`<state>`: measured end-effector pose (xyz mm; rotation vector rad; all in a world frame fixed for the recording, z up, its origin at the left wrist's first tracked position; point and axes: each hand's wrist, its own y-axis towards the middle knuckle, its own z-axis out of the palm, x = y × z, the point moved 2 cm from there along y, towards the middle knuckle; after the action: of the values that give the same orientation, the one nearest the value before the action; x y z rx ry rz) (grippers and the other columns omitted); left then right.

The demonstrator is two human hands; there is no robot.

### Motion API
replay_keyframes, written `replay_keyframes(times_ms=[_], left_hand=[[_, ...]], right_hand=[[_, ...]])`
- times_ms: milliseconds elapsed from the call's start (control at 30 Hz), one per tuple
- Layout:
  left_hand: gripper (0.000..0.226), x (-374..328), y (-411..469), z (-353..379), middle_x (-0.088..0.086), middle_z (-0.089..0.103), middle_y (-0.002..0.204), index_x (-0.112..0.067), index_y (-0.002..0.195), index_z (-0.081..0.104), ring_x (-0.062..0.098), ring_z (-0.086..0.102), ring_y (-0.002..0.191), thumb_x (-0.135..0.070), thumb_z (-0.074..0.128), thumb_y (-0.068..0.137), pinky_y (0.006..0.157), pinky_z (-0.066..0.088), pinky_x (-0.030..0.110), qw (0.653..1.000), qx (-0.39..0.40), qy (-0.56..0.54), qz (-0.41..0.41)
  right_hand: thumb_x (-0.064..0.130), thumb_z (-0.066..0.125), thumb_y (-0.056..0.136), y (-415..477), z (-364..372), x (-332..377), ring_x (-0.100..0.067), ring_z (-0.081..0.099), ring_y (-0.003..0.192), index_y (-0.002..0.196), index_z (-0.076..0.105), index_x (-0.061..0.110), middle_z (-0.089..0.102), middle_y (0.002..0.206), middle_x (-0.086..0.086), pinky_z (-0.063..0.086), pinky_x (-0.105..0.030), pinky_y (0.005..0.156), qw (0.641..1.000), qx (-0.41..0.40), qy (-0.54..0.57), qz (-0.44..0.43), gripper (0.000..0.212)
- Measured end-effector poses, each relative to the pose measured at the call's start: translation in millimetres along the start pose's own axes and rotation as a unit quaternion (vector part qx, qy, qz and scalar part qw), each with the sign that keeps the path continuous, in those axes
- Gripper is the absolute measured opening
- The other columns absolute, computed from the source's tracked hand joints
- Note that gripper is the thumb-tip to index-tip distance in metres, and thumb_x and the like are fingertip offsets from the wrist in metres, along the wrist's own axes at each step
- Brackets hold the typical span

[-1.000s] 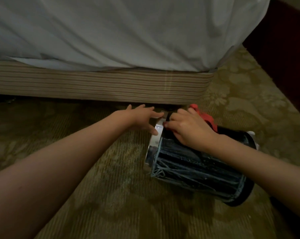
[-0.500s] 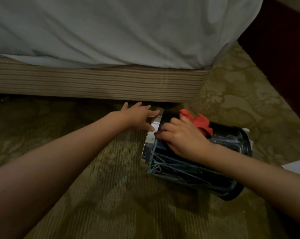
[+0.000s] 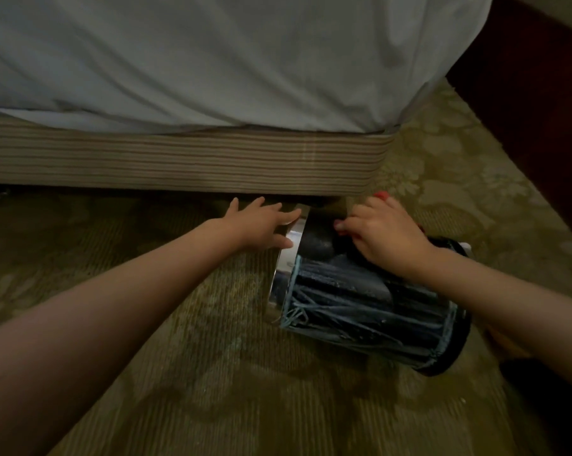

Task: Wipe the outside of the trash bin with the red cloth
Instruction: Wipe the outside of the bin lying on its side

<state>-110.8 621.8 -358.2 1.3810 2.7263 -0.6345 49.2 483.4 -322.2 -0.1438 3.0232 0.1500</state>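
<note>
The right hand (image 3: 386,238) is bunching the red cloth (image 3: 381,195) under curled fingers and pressing it onto the upward-facing side of the trash bin (image 3: 360,307), which is lying on its side on the carpet (image 3: 212,373) just in front of the bed (image 3: 179,159). The left hand (image 3: 261,225), fingers straight and spread, is steadying the shiny rim (image 3: 292,241). Wiping seems under way: the side facing away from the bed and the underside are probably waiting.
</note>
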Motion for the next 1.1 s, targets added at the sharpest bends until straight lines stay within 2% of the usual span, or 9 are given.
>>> replay_keyframes(times_ms=[100, 267, 400, 467, 600, 700, 767, 933, 1100], left_hand=[[0.066, -2.2, 0.1, -3.2, -0.003, 0.009, 0.157, -0.045, 0.144, 0.010, 0.027, -0.001, 0.144, -0.050, 0.047, 0.089, 0.110, -0.004, 0.059, 1.000, -0.003, 0.019, 0.007], [0.066, -1.7, -6.5, 0.6, -0.003, 0.009, 0.157, -0.045, 0.144, 0.007, 0.026, -0.001, 0.144, -0.049, 0.045, 0.090, 0.110, -0.003, 0.059, 1.000, 0.000, 0.016, 0.005], [0.064, -4.2, -2.1, -1.5, -0.003, 0.011, 0.157, -0.045, 0.144, 0.008, 0.027, -0.001, 0.144, -0.049, 0.043, 0.091, 0.110, -0.004, 0.060, 1.000, -0.009, 0.014, -0.003], [0.064, -1.3, 0.3, -0.3, -0.003, 0.011, 0.157, -0.047, 0.143, 0.007, 0.026, -0.001, 0.144, -0.051, 0.044, 0.090, 0.110, -0.004, 0.059, 1.000, -0.010, 0.020, 0.001], [0.066, 6.2, -3.5, 10.9, -0.006, 0.012, 0.156, -0.051, 0.141, 0.004, 0.025, 0.000, 0.144, -0.053, 0.045, 0.088, 0.109, -0.005, 0.059, 1.000, -0.011, -0.008, 0.007], [0.066, 3.2, -5.5, 13.2, -0.005, 0.015, 0.156, -0.049, 0.141, 0.005, 0.025, 0.001, 0.144, -0.051, 0.044, 0.089, 0.109, -0.006, 0.059, 1.000, -0.023, -0.014, 0.010], [0.067, 3.2, -6.0, 12.0, -0.004, 0.015, 0.156, -0.050, 0.141, 0.004, 0.025, 0.001, 0.144, -0.051, 0.045, 0.088, 0.109, -0.005, 0.060, 1.000, -0.022, -0.006, 0.010], [0.068, -0.6, -10.2, 8.1, -0.005, 0.012, 0.156, -0.049, 0.142, 0.005, 0.026, -0.002, 0.144, -0.052, 0.046, 0.088, 0.109, -0.005, 0.059, 1.000, -0.012, 0.016, 0.004], [0.065, -9.3, -10.3, -1.6, -0.001, 0.010, 0.157, -0.043, 0.145, 0.006, 0.027, -0.003, 0.144, -0.050, 0.042, 0.091, 0.109, -0.006, 0.060, 0.999, -0.006, 0.031, 0.001]], right_hand=[[0.021, 0.049, 0.091, 1.8, 1.9, -0.3, -0.023, 0.047, 0.102, 0.117, 0.063, 0.024, 0.059, 0.110, 0.002, 0.022, -0.032, 0.074, 1.000, 0.004, 0.008, 0.021, 0.029], [0.018, 0.066, 0.080, -2.7, 1.8, 43.9, -0.020, 0.054, 0.085, 0.106, 0.069, 0.021, 0.065, 0.100, 0.002, 0.035, -0.033, 0.070, 0.988, 0.016, 0.044, -0.149, 0.027], [0.025, 0.042, 0.094, 15.8, 4.6, 20.2, -0.017, 0.043, 0.105, 0.125, 0.055, 0.030, 0.054, 0.116, 0.007, 0.029, -0.034, 0.084, 0.999, -0.003, 0.019, 0.025, 0.033], [0.023, 0.043, 0.093, 17.3, 6.2, 27.3, -0.020, 0.044, 0.104, 0.122, 0.058, 0.025, 0.055, 0.114, 0.005, 0.028, -0.035, 0.080, 1.000, -0.002, 0.015, 0.006, 0.033], [0.018, 0.059, 0.085, 6.3, 5.9, 33.2, -0.023, 0.053, 0.087, 0.110, 0.067, 0.021, 0.064, 0.102, 0.002, 0.037, -0.035, 0.071, 0.991, 0.005, 0.023, -0.131, 0.027], [0.023, 0.045, 0.094, 19.7, 6.1, 4.2, -0.020, 0.045, 0.104, 0.121, 0.059, 0.030, 0.057, 0.117, 0.007, 0.031, -0.035, 0.082, 0.999, 0.019, 0.024, 0.033, 0.032], [0.023, 0.043, 0.094, 20.1, 11.6, 3.6, -0.019, 0.042, 0.107, 0.122, 0.058, 0.030, 0.056, 0.118, 0.008, 0.025, -0.033, 0.080, 0.995, 0.002, 0.022, 0.093, 0.033], [0.017, 0.059, 0.085, 7.0, 10.4, 48.3, -0.024, 0.052, 0.092, 0.111, 0.067, 0.020, 0.063, 0.105, 0.000, 0.032, -0.035, 0.074, 0.994, -0.010, 0.064, -0.086, 0.027], [0.025, 0.040, 0.096, 27.1, 7.3, 22.4, -0.017, 0.042, 0.106, 0.125, 0.056, 0.029, 0.053, 0.119, 0.008, 0.032, -0.034, 0.086, 0.998, 0.008, 0.050, 0.044, 0.033]])
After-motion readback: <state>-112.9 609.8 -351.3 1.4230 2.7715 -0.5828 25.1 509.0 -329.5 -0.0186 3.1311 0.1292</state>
